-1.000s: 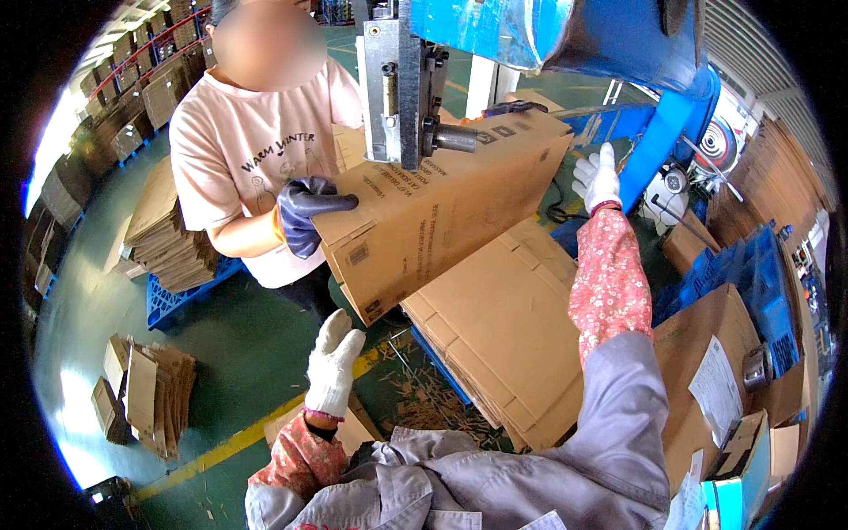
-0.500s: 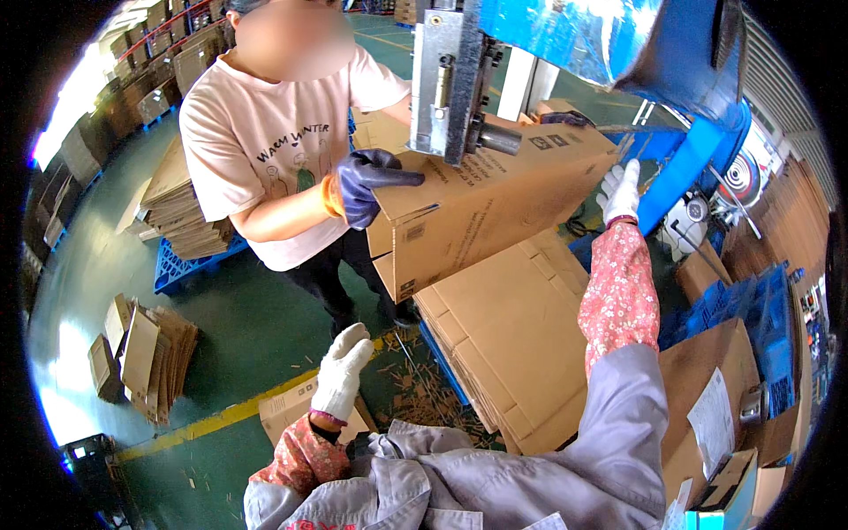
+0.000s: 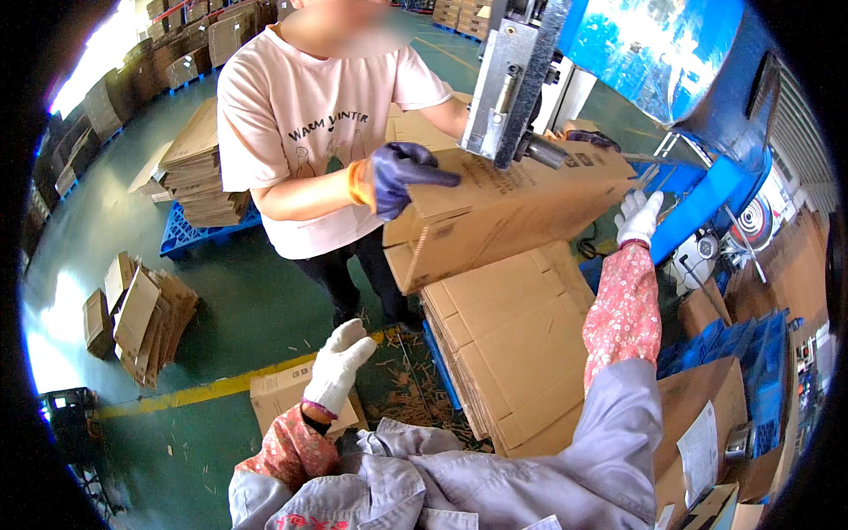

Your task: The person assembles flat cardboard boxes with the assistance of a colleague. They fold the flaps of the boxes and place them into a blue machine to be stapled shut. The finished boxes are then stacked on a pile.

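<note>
A cardboard carton (image 3: pixel 512 216) is tilted under the metal head (image 3: pixel 508 97) of a blue machine. A co-worker across from me holds it with dark-gloved hands, one glove (image 3: pixel 406 177) at its left end and the other at its far right. My right hand (image 3: pixel 638 216), in a white glove, is stretched out with fingers apart beside the carton's right end; whether it touches is unclear. My left hand (image 3: pixel 337 362), also white-gloved, hovers low at the left with fingers extended and nothing in it. Below the carton lies a stack of flat cardboard (image 3: pixel 521 336).
Blue machine arm (image 3: pixel 707 208) stands close to my right hand. Cardboard piles (image 3: pixel 150 322) and a blue pallet (image 3: pixel 199 231) are on the floor at left. Near my left hand lies a carton (image 3: pixel 281 389). Cardboard scraps (image 3: pixel 402 389) litter the floor. More cardboard (image 3: pixel 702 406) stands at right.
The whole scene has shifted slightly right in view as my head turned. My right hand's fingers have spread wider beside the carton. My left hand stays raised and holds nothing.
</note>
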